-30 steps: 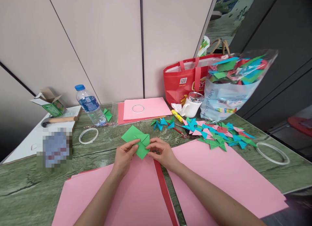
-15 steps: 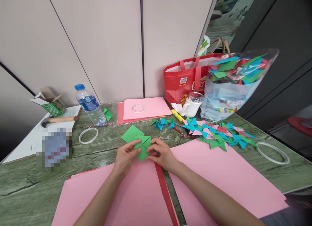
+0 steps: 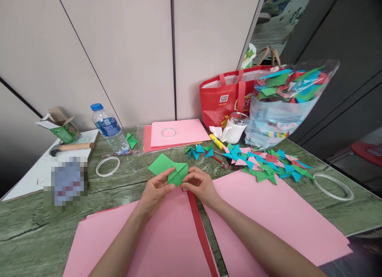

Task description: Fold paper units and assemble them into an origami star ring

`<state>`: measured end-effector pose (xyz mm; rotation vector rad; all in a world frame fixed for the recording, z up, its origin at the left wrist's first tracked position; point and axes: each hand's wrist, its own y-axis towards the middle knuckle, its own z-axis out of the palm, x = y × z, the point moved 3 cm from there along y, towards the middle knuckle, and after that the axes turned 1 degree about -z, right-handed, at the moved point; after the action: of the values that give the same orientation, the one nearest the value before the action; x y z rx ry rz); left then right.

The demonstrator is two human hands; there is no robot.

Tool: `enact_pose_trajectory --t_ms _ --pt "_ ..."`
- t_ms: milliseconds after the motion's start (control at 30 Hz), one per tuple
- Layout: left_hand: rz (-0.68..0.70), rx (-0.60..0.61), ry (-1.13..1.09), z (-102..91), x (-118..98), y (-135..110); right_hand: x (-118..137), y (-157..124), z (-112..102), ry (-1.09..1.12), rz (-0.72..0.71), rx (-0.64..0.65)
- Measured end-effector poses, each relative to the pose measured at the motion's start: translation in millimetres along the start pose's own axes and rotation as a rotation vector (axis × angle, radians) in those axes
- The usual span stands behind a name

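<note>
A partly folded green paper piece is pinched between both my hands just above the table. My left hand grips its lower left edge with thumb and fingers closed. On its right side, my right hand pinches the fold. A flat green paper square lies on the table just behind it. Below my hands lie pink paper sheets and a red paper strip.
A pile of folded blue, pink and green pieces lies to the right, by a clear bag of more pieces, a red tote and a white mug. A water bottle, tape rings and a glue stick stand around.
The green piece has been folded smaller: its lower point, which hung down between my hands, is now turned up. Both hands shifted slightly up and away from me.
</note>
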<state>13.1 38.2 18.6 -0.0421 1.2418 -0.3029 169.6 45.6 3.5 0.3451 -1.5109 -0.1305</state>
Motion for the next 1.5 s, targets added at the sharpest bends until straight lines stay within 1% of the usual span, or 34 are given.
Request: enact_pose_trajectory --t_ms 67,167,333,433,667,800,900,1067,1233,1300,1400,1500 --pt "0.019 0.044 -0.019 3.0 -1 -1 -1 0 0 0.113 0.059 -0.047" --pt "0.067 0.034 0.008 3.7 0 -1 -2 0 0 0.152 0.085 -0.082" --pt "0.152 -0.099 0.128 -3.9 6 2 0 0 1 0.111 0.064 -0.077" --pt "0.170 -0.142 0.121 -7.8 11 4 0 -1 3 0.110 0.069 -0.052" --pt "0.189 -0.241 0.156 -9.2 11 4 -3 -3 8 0.204 0.189 -0.021" --pt "0.214 -0.294 0.186 -8.6 9 2 -1 -3 9 0.166 0.220 -0.007" --pt "0.211 -0.298 0.174 -8.3 10 2 0 -4 9 0.141 0.208 -0.017" --pt "0.207 -0.280 0.173 -6.8 11 2 -3 -6 10 0.197 0.149 -0.040" --pt "0.202 -0.254 0.248 -4.2 8 1 -1 -6 10 0.038 0.022 -0.039" --pt "0.196 -0.222 0.263 -2.8 6 0 -1 -5 10 0.059 0.028 -0.036" --pt "0.190 -0.166 0.255 -1.0 4 0 -4 -4 9 0.124 0.077 -0.054" --pt "0.186 -0.163 0.248 -0.8 5 1 -6 -3 8 0.148 0.087 -0.061"
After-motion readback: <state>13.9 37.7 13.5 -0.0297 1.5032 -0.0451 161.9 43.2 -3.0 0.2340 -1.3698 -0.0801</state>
